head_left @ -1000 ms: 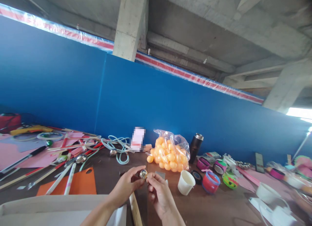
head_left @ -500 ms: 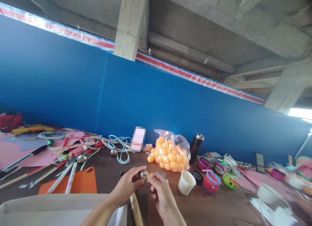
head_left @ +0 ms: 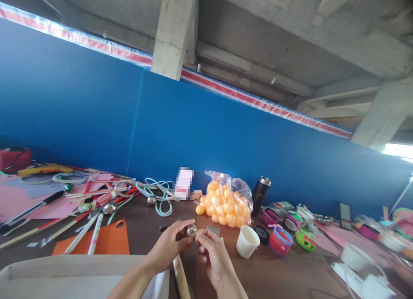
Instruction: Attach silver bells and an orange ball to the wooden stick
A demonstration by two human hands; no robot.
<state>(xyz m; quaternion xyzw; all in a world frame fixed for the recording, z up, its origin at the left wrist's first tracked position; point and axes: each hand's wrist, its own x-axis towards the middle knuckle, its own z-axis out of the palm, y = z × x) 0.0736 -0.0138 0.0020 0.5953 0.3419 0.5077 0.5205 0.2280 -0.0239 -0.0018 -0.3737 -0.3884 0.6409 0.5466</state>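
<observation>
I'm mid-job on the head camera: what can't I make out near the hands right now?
All in the head view:
Metal ball: partly covered by fingers of the left hand.
Right hand: anything pinched in its fingertips is too small to tell.
Wooden handle: upper end hidden behind the left hand, lower end cut by the bottom edge.
White tray: cut by the left and bottom edges.

Daylight burns out to white at a far-right opening [head_left: 400, 150], leaving the concrete ceiling [head_left: 245, 28] in dim grey. Glare streaks the striped sheeting [head_left: 58, 30] and glints off a shiny ball [head_left: 191, 230]; wide-angle stretch and softness smear the right edge, and coarse pixelation masks a pale upright rectangle [head_left: 183, 183].
</observation>
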